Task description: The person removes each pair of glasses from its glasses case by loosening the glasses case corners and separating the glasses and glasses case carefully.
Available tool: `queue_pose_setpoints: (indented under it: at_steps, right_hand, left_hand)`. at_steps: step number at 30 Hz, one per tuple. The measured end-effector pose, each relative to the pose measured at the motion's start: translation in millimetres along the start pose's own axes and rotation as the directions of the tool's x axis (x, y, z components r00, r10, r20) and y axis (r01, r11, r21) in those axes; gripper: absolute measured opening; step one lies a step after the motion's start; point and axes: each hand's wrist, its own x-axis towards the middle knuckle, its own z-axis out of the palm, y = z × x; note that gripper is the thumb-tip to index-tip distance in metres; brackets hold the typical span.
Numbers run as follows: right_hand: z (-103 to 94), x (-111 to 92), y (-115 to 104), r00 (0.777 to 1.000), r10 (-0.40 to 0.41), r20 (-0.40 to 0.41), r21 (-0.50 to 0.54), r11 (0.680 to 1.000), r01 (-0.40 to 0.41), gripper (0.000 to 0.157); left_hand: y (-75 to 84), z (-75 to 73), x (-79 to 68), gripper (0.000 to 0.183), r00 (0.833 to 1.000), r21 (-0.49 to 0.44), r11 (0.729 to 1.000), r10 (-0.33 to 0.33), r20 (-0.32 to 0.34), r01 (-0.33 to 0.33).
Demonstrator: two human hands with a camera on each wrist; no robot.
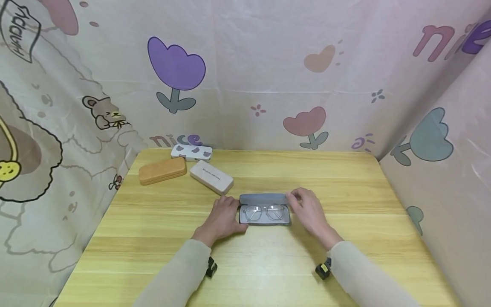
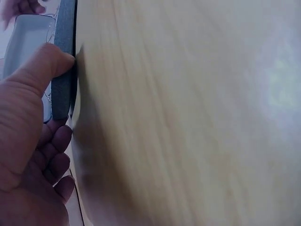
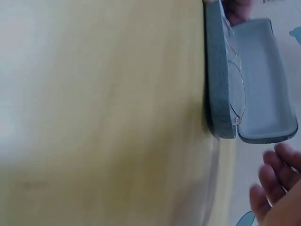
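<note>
A grey-blue glasses case (image 1: 264, 222) lies with its lid (image 3: 263, 80) raised at the back. Inside rest wire-framed eyeglasses (image 1: 264, 212), their lenses side by side. My left hand (image 1: 223, 215) grips the case at its left end; the thumb (image 2: 59, 61) crosses the front wall while the fingers bend around the end. At the opposite end, my right hand (image 1: 308, 209) has its fingertips right by the lid's corner. Its fingers (image 3: 270, 183) are loosely bent and hold nothing in the right wrist view.
Behind and left of the open case are several other cases: a white one with lettering (image 1: 212, 177), a tan-orange one (image 1: 163, 171) and a patterned one (image 1: 192, 152). All stand on the wooden table (image 1: 345, 183). A printed curtain (image 1: 245, 64) hangs along the table's back edge.
</note>
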Motion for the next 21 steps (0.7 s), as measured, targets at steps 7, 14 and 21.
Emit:
queue_pose_setpoints:
  at_steps: [7, 14, 21]
  right_hand:
    - [6.9, -30, -1, 0.906, -0.35, -0.236, -0.145, 0.935, 0.324, 0.017]
    - [25.6, -31, -14, 0.712, -0.678, -0.18, -0.377, 0.716, 0.587, 0.007]
    - [40.9, -21, -25, 0.663, -0.747, -0.055, -0.527, 0.585, 0.616, 0.008]
  left_hand:
    - [0.0, -1.6, 1.7, 0.084, 1.0, 0.013, 1.0, 0.001, 0.007, -0.001]
    - [-0.7, -1.8, 2.7, 0.086, 1.0, 0.01, 1.0, -0.013, 0.016, 0.013]
    - [-0.5, -0.3, 4.4, 0.081, 1.0, -0.001, 1.0, 0.0, 0.001, 0.0]
